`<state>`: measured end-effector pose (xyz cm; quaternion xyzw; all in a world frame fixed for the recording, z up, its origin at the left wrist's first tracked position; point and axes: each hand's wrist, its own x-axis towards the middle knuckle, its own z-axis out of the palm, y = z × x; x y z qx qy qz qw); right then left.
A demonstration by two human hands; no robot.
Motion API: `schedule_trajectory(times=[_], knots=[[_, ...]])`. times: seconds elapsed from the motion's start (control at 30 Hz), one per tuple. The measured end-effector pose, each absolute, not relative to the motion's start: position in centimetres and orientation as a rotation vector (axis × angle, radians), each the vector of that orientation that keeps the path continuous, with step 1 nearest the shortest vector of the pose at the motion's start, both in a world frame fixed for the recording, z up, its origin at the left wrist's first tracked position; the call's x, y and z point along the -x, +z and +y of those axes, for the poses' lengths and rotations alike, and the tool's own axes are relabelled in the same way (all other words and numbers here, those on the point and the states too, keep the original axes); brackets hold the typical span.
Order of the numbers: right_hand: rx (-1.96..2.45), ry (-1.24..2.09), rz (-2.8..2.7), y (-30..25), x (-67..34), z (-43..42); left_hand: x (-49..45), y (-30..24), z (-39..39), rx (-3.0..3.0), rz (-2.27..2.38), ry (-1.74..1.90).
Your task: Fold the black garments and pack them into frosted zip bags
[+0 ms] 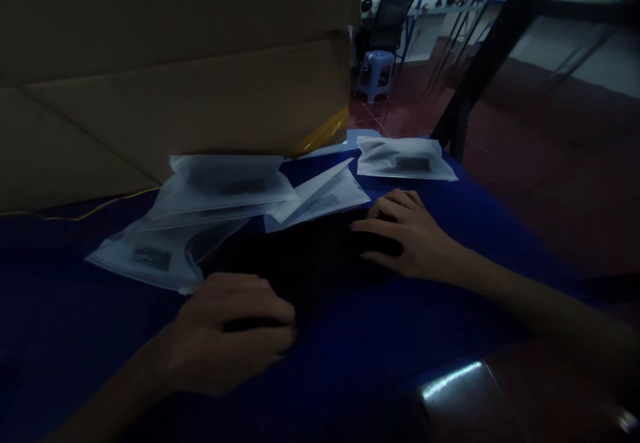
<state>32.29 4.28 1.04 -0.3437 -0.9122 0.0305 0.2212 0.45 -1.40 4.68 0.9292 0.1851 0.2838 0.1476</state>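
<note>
The bench (pixel 450 283) is a deep navy blue, plain and unpatterned; the frosted zip bags (pixel 220 186) lying on it are milky white, each with a dark grey rectangular patch showing through (too blurred to make out any detail); the cardboard box (pixel 150 76) is a dull brown, crossed by darker seam lines; a strip of yellow tape (pixel 323 133) shows at its lower right corner; a thin yellow cable (pixel 100 208) runs along the far left of the bench; farther off, the floor tiles (pixel 550 163) are dark red, the plastic stool (pixel 373 76) pale blue, the office chair (pixel 387 26) black, and the metal frame (pixel 493 50) black too.
</note>
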Motion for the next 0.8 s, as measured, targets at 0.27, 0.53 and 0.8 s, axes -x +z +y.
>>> schedule_trajectory(times=[0.27, 0.53, 0.8], knots=[[0.546, 0.365, -2.346, 2.5, -32.2, 3.9, -0.7, 5.6, -1.6, -2.168, 0.41, 0.507], [0.149, 1.219, -2.285, 4.2, -32.4, 3.0, 0.6, 4.5, -0.3, -1.681, 0.505, 0.403], [-0.49, 1.845, -2.037, 2.0, -31.4, 2.3, 0.1, 2.7, -0.2, -1.982, 1.097, 0.411]])
